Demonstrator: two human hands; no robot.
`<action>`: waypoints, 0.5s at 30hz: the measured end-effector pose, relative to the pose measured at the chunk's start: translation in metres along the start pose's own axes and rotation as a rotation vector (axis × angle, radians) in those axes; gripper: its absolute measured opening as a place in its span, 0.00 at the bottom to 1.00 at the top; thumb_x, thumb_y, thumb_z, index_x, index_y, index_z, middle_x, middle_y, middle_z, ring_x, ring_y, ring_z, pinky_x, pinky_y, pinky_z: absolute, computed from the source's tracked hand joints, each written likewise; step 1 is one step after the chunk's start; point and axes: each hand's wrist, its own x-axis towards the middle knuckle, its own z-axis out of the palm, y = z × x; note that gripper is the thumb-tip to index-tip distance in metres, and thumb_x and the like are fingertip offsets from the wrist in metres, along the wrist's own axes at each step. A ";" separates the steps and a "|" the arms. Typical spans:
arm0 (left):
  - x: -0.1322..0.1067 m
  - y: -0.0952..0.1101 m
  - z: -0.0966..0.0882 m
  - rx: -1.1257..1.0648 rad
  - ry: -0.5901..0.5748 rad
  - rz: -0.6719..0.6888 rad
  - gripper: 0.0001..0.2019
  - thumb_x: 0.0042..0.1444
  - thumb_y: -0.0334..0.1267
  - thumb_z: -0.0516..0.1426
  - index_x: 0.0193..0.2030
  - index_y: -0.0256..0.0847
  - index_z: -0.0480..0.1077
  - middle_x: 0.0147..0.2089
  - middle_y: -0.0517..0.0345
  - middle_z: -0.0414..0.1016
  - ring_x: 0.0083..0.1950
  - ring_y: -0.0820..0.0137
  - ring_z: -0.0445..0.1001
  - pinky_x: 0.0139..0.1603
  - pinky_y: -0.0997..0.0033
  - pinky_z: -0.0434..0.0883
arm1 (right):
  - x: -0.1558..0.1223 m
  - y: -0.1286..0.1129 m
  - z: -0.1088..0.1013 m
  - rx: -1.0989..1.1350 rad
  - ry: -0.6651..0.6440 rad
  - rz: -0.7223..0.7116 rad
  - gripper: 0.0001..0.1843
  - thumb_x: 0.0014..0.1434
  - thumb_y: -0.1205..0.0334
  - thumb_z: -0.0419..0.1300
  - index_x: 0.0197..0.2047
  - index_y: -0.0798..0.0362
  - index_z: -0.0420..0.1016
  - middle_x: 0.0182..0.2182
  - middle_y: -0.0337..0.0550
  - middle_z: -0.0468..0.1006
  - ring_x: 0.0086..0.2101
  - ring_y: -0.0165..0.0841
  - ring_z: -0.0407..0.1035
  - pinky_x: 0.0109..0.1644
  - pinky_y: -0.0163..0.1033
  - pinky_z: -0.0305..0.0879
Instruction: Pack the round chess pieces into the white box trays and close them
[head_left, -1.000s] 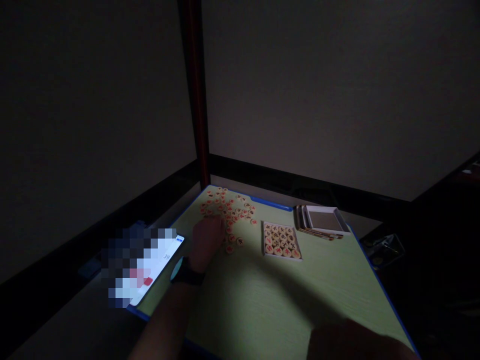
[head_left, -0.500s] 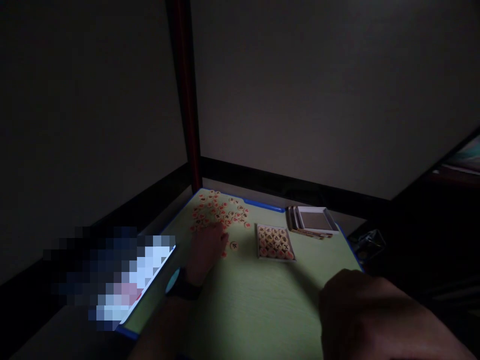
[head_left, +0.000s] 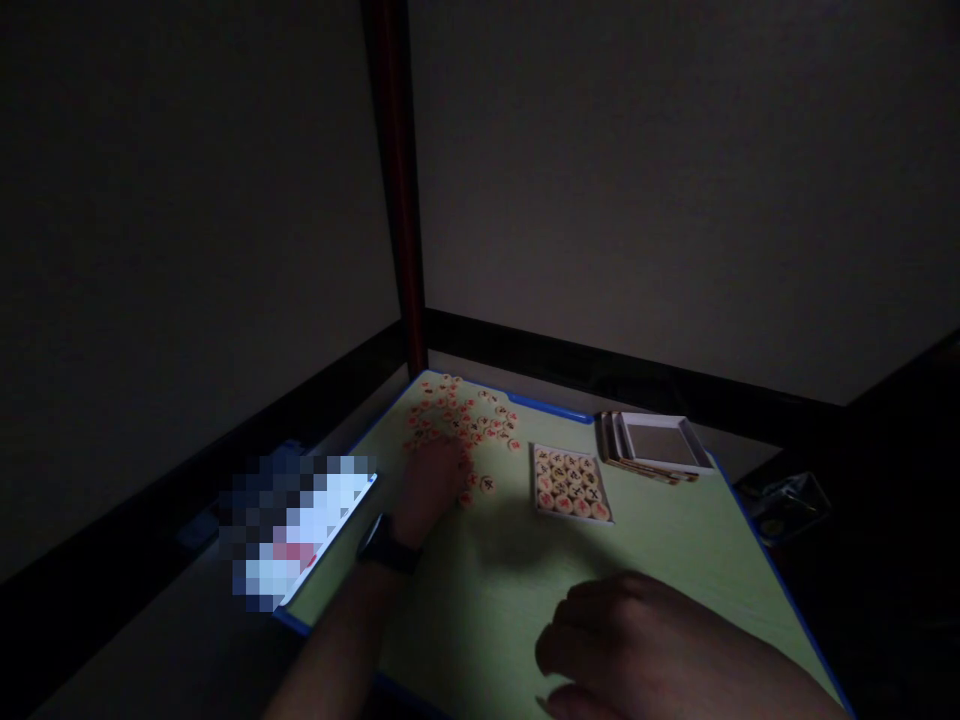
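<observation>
My left hand (head_left: 431, 482), with a dark watch on its wrist, is at the near side of the scattered round Chinese chess pieces (head_left: 457, 420). Its fingers are blurred and point away from me, so their grip is hidden. To its right a few loose pieces (head_left: 487, 484) lie on the table. A shallow square box (head_left: 611, 515) holds rows of pieces, marked in black and red. Nearer to me, over the table's front right, my right hand (head_left: 637, 640) has loosely bent fingers, with a gap to the thumb and nothing visible between them.
Several stacked box parts (head_left: 664, 440), a shallow white tray on top, stand at the back right of the green blue-edged table (head_left: 480, 600). A bright blurred screen (head_left: 315, 530) is along the left edge. Walls meet behind. A clear package (head_left: 787, 505) lies beyond the right edge.
My right hand has come left and inward over the table, and its fingers now show. My left hand stays by the scattered pieces. The whole view has shifted slightly.
</observation>
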 end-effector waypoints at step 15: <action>-0.065 0.009 -0.029 -0.158 0.033 0.030 0.17 0.70 0.37 0.46 0.42 0.39 0.76 0.44 0.50 0.79 0.46 0.65 0.75 0.50 0.64 0.70 | 0.048 0.082 0.008 0.026 0.042 0.138 0.13 0.65 0.66 0.54 0.45 0.51 0.81 0.40 0.47 0.83 0.42 0.39 0.76 0.45 0.40 0.67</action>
